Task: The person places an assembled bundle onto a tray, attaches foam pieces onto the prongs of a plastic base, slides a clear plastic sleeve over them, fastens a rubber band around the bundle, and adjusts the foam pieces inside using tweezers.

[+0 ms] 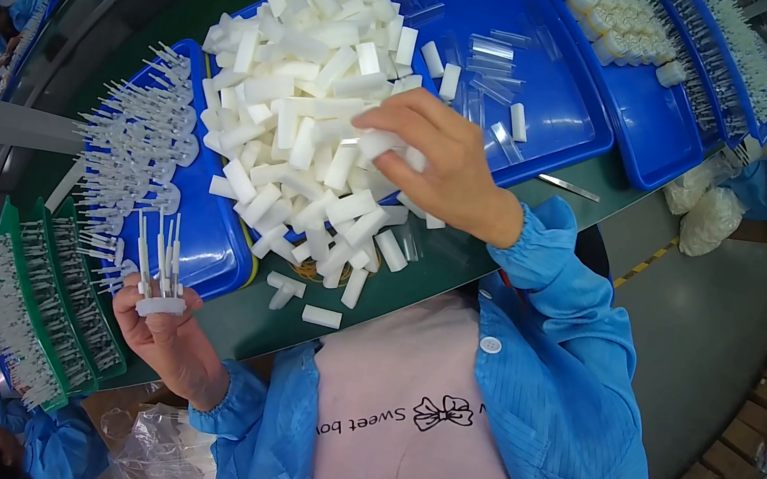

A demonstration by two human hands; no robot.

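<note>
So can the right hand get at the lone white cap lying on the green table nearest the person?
Probably yes. The right hand sits on the pile of white caps, fingers closed on one, and the lone cap lies on open green table just below, nothing covering it. The hand would need to free its grip first.

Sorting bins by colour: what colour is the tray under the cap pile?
Blue tray, head view.

1. Right hand (444,164) over the heap of white caps (310,100); fingertips pinch one cap at the heap's near edge.
2. Left hand (171,332) raised, closed on a bunch of thin white sticks (158,265), upright.
3. Heap spills off blue tray (545,85) onto green table (460,261); more sticks lie on left blue tray (213,249).
</note>
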